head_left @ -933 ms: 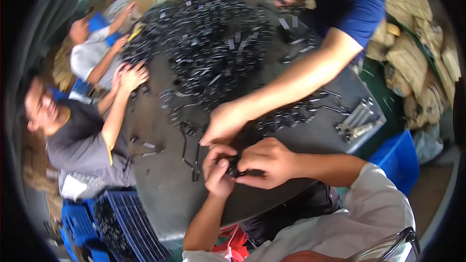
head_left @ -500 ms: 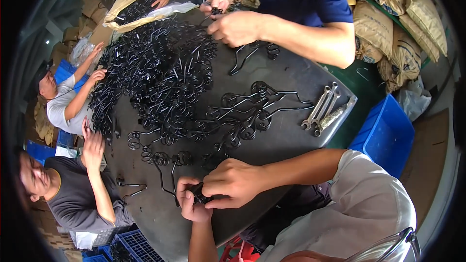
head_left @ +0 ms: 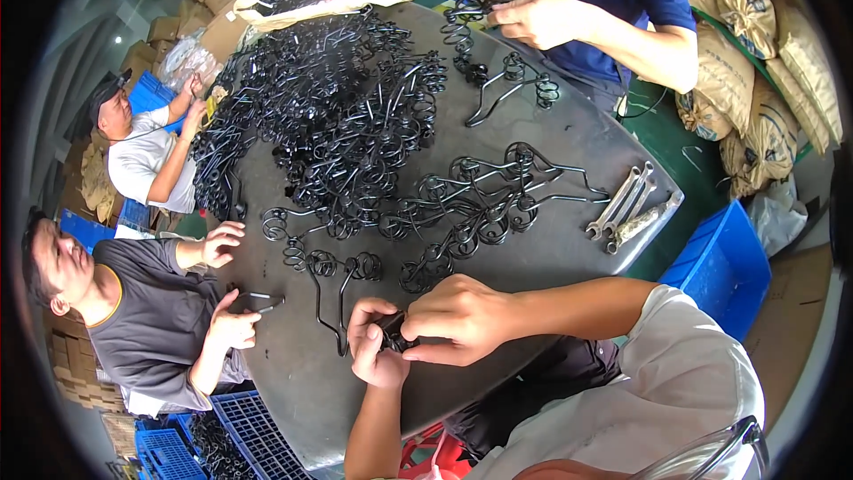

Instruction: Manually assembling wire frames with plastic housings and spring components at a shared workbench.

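Close to the table's near edge, my left hand (head_left: 379, 345) is closed around a small black part (head_left: 393, 331). From the right, my right hand (head_left: 458, 318) presses its fingers onto the same part. Fingers cover most of it, so its exact kind does not show. Just beyond my hands lie a black coiled wire spring with two long legs (head_left: 325, 302) and a row of similar black wire springs (head_left: 480, 204).
A large heap of black wire parts (head_left: 338, 116) covers the table's far left. Wrenches (head_left: 617, 200) lie at the right corner, near a blue bin (head_left: 724, 267). Co-workers' hands (head_left: 233, 324) (head_left: 542, 20) handle wire parts at the left and far sides. Sacks (head_left: 720, 80) are stacked at right.
The whole view has shifted, so the table appears farther right. My hands keep their grip on the black part. The near-left co-worker's raised hand has come down; the far co-worker's hands have moved apart.
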Motion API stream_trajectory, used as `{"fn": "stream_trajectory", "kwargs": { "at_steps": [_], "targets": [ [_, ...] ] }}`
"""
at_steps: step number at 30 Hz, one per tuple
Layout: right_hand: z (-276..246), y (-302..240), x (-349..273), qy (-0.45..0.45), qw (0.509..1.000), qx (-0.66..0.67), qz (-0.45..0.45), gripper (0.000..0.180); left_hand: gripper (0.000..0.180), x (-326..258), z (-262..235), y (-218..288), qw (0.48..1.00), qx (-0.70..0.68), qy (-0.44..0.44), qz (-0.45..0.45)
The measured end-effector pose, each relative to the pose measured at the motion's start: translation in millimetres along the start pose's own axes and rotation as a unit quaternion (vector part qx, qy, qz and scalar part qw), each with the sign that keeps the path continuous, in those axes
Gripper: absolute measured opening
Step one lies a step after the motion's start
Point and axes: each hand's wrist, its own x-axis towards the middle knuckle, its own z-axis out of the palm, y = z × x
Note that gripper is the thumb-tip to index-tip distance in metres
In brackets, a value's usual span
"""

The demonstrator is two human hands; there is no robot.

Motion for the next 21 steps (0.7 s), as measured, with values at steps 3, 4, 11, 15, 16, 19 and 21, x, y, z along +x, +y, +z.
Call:
{"fn": "stream_trajectory", "kwargs": {
  "at_steps": [3,4,11,15,16,19,21],
  "targets": [
    [3.7,0.6,3.2,0.005,1.000,0.011,-0.002,0.022,0.040,-3.1,-0.2,6.2,0.999,0.030,0.020,0.002],
    [2.1,0.0,4.0,0.005,1.000,0.004,0.001,0.022,0.042,-2.2,1.2,4.5,0.999,0.043,0.025,-0.003],
    [1.4,1.6,0.8,-0.018,1.000,-0.009,0.013,0.023,0.045,0.2,6.6,7.4,0.997,-0.059,-0.020,-0.055],
    [6.2,1.6,-0.8,0.005,1.000,0.011,0.019,0.021,0.043,-0.9,5.1,10.0,0.996,-0.062,-0.023,-0.051],
    [6.7,1.5,-0.2,0.009,1.000,0.012,0.018,0.021,0.043,-1.1,4.4,10.2,0.996,-0.063,-0.025,-0.054],
    [6.6,1.8,0.3,0.000,1.000,0.008,0.024,0.020,0.043,0.1,4.4,10.2,0.996,-0.068,-0.025,-0.060],
    [7.6,2.2,0.7,0.004,1.000,0.007,0.023,0.020,0.043,0.0,4.2,9.8,0.995,-0.069,-0.023,-0.066]
  ]
}}
